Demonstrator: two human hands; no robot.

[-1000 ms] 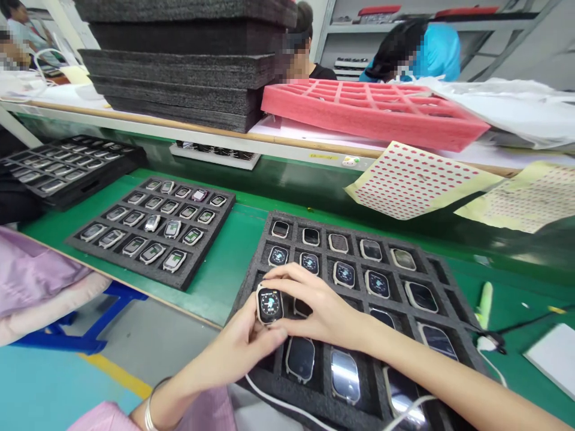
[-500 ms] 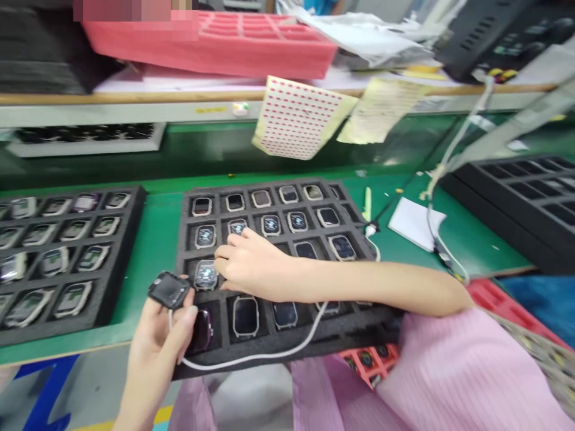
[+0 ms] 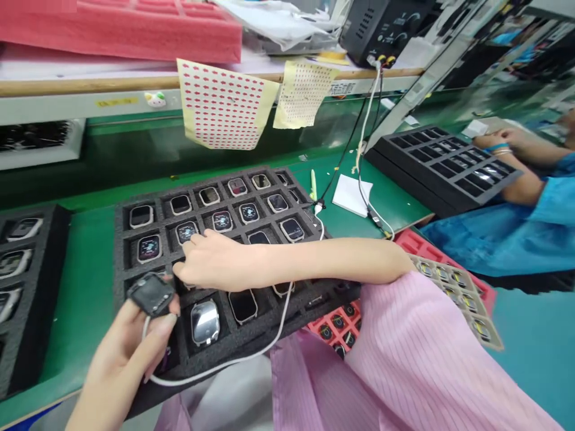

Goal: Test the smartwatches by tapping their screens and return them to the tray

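My left hand (image 3: 130, 341) grips a black square charger-like device (image 3: 153, 294) with a white cable (image 3: 233, 361), over the near left corner of a black foam tray (image 3: 251, 365). Smartwatches lie in the tray's compartments; several, such as one smartwatch (image 3: 149, 248), have lit dials. My right hand (image 3: 211, 260) reaches in from the right, fingers curled down into a compartment near the device. A watch edge shows under it, but the fingertips are hidden. In the front row, a silver-looking smartwatch (image 3: 205, 323) reflects light.
Another black tray (image 3: 54, 263) of watches stands left. At right, a co-worker's hands (image 3: 498, 140) are by a black tray (image 3: 449, 161). White paper (image 3: 353, 194) and a green pen (image 3: 313, 184) lie behind. Red (image 3: 332, 317) and beige (image 3: 487, 326) trays sit lower right. Sticker sheets (image 3: 224, 105) hang from the shelf.
The view has swung right, bringing the co-worker's hands into sight. My right hand has shifted to the left over the tray, closer to the device. My left hand still holds the device.
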